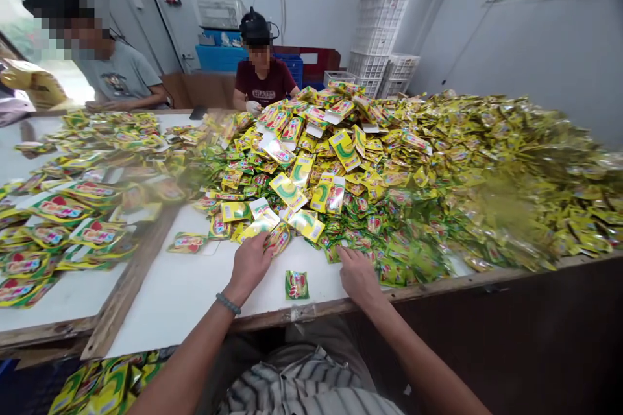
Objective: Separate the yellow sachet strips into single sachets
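Observation:
A huge heap of small yellow and green sachets (399,168) covers the white table (195,292). My left hand (250,262) reaches to the near edge of the heap, its fingers curled on a yellow sachet (272,237). My right hand (357,272) rests at the heap's edge, fingers tucked into the green sachets (389,266); what it holds is hidden. One green sachet (296,284) lies alone on the table between my hands.
A second table (63,298) on the left holds more sachets. Two people sit at the far side, one in grey (121,74), one in maroon (263,81). White crates (384,19) are stacked at the back wall. More sachets (107,386) lie below the table edge.

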`<state>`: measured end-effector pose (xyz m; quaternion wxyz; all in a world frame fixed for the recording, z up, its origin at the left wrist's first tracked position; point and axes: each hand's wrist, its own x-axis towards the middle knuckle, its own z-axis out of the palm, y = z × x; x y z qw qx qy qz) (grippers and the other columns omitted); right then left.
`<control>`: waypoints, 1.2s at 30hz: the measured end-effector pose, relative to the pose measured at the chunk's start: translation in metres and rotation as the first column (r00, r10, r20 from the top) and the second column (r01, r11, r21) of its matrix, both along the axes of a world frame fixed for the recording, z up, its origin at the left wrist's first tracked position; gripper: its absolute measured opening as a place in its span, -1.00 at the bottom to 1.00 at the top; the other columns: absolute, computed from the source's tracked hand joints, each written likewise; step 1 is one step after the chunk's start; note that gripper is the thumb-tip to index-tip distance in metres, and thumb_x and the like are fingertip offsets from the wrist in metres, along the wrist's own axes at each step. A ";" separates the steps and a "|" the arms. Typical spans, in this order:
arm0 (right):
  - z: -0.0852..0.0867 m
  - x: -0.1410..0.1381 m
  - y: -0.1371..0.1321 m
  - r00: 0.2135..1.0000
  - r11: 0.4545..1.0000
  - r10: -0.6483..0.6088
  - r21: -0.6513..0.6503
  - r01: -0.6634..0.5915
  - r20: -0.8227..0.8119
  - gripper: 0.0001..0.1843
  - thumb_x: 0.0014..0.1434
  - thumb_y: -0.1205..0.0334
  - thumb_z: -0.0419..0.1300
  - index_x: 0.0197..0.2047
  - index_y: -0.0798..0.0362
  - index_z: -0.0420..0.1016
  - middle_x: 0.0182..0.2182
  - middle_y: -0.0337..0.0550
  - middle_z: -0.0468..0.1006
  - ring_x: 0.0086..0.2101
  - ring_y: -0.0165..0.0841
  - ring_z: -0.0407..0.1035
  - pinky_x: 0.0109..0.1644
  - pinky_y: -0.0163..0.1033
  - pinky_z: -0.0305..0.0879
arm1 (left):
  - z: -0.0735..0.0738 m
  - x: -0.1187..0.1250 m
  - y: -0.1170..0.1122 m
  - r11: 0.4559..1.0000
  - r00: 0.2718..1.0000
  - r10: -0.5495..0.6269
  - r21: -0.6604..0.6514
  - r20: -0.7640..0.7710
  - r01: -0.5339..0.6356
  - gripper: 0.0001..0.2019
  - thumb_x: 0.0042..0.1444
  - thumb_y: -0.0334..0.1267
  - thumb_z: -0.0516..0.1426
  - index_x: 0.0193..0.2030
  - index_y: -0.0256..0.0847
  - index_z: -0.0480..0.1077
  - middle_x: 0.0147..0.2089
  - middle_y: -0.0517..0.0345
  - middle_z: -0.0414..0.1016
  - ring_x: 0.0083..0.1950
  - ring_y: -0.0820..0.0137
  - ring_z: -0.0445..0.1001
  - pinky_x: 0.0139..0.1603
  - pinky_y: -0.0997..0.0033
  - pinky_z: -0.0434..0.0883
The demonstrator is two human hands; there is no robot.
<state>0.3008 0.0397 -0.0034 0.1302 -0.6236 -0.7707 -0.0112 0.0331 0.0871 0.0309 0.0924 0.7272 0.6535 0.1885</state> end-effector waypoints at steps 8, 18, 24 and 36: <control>0.013 -0.019 0.002 0.795 0.993 0.046 0.117 0.032 -0.605 -0.54 0.04 0.50 0.00 -0.04 -0.02 0.45 -0.13 -0.13 0.57 -0.14 -0.23 0.45 -0.04 -0.10 0.39 | 0.027 -0.058 -0.015 0.834 0.846 -0.048 -0.445 0.531 0.327 -0.58 -0.17 0.02 0.25 -0.20 -0.19 0.55 -0.32 0.15 0.57 -0.23 0.19 0.48 -0.24 0.36 0.35; 0.090 0.030 0.080 0.965 0.953 -0.262 0.162 0.256 0.017 -0.58 0.26 0.37 -0.08 0.12 -0.01 0.38 -0.04 0.00 0.50 -0.02 -0.21 0.34 0.01 -0.16 0.24 | -0.011 -0.050 -0.014 0.895 0.865 0.163 -0.440 0.474 0.073 -0.45 -0.29 0.18 0.26 -0.23 -0.18 0.48 -0.30 0.01 0.56 -0.12 0.02 0.50 -0.10 0.19 0.37; 0.104 0.093 0.132 0.921 0.974 -0.214 -0.005 0.228 0.326 -0.55 0.17 0.46 -0.02 0.12 0.05 0.33 -0.04 0.12 0.43 0.00 -0.10 0.25 0.04 -0.02 0.03 | -0.009 -0.058 -0.028 0.913 0.846 0.233 -0.406 0.479 -0.022 -0.32 -0.20 0.20 0.19 0.01 -0.21 0.36 -0.36 0.08 0.48 -0.24 0.12 0.50 -0.24 0.27 0.37; 0.045 0.017 0.029 0.874 0.996 -0.069 0.010 0.084 -0.481 -0.77 0.30 0.16 -0.07 -0.11 0.04 0.33 -0.39 -0.12 0.44 -0.39 -0.32 0.34 -0.28 -0.27 0.24 | 0.005 -0.007 -0.063 0.989 0.997 0.079 0.126 -0.005 -0.078 -0.58 0.15 -0.01 0.06 0.05 -0.22 0.34 0.03 -0.18 0.37 0.11 0.01 0.27 0.07 0.04 0.25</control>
